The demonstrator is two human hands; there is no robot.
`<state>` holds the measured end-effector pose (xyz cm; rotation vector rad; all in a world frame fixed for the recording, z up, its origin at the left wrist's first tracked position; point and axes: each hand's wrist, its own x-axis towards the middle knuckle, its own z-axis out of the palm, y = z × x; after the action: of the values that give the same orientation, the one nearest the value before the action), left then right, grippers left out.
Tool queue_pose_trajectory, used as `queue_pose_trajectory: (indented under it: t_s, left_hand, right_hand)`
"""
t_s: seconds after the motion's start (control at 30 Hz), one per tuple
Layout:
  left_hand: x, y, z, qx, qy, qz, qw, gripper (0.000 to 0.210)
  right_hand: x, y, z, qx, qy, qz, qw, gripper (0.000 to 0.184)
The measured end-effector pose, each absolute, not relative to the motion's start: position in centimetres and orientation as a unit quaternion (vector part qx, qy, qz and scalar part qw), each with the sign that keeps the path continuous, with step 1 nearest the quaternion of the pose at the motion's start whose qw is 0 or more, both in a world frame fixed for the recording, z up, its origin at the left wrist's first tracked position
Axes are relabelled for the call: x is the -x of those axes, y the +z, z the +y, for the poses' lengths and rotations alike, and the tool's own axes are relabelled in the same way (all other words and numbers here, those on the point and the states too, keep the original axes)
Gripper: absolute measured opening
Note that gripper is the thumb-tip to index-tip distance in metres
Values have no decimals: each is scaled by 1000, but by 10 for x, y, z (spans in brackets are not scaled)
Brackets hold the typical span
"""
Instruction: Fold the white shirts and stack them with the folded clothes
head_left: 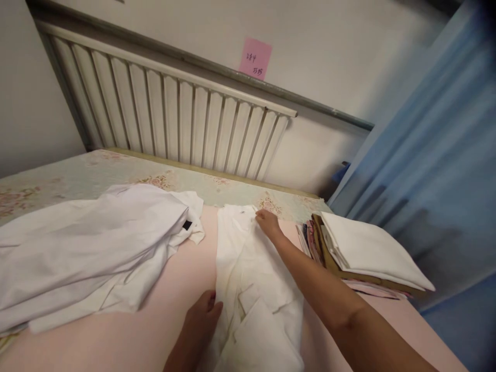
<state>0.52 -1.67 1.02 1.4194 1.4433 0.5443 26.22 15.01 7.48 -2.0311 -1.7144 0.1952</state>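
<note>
A partly folded white shirt (pixel 258 258) lies lengthwise on the pink sheet in front of me, its layers creased and overlapping toward the near end. My right hand (pixel 268 223) reaches across to the far end, fingers pinched on the shirt's upper right corner. Nearer to me, my left hand (pixel 203 315) is at the shirt's left edge, with thumb and fingers curled together on the fabric; the exact grip is partly hidden. To the left, a loose heap of white shirts (pixel 104 243) shows a small black label at one collar.
A stack of folded cloths (pixel 375 248), white on top with brown and pink below, sits at the right. Under everything are a pink sheet (pixel 163 315) and a floral mattress (pixel 228 183). Behind stand a radiator (pixel 186 119), a wall with a pink note (pixel 256 58), and a blue curtain (pixel 434 139).
</note>
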Motion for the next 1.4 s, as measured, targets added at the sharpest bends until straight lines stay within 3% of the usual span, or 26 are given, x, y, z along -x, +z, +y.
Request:
queue_pose_trajectory:
  t_s: [0.07,0.27,0.5,0.7,0.93,1.23,1.4]
  left_hand:
    - [-5,9,-16,-598,219,597,488,25]
    - [-3,13,-20,-642,226,584,441,24]
    - [10,19,-30,-664,212,590,408,21]
    - [15,21,-53,-639,262,612,387,22]
    - [19,21,-105,-627,405,628,220,33]
    - [-4,10,-160,-743,301,576,160,36]
    - [-13,27,-170,-752,266,577,177,42]
  right_hand:
    - [-284,69,113,749,70,-604,262,21]
    - [-302,46,-3,736,119,-583,324,24]
    - [-253,33,-84,699,262,-570,343,22]
    - [-233,39,-105,695,267,-582,328,23]
    - [-225,42,-98,693,291,-573,326,35]
    - [-216,47,-117,671,301,-585,343,49]
    - [-221,58,-160,639,296,-596,385,45]
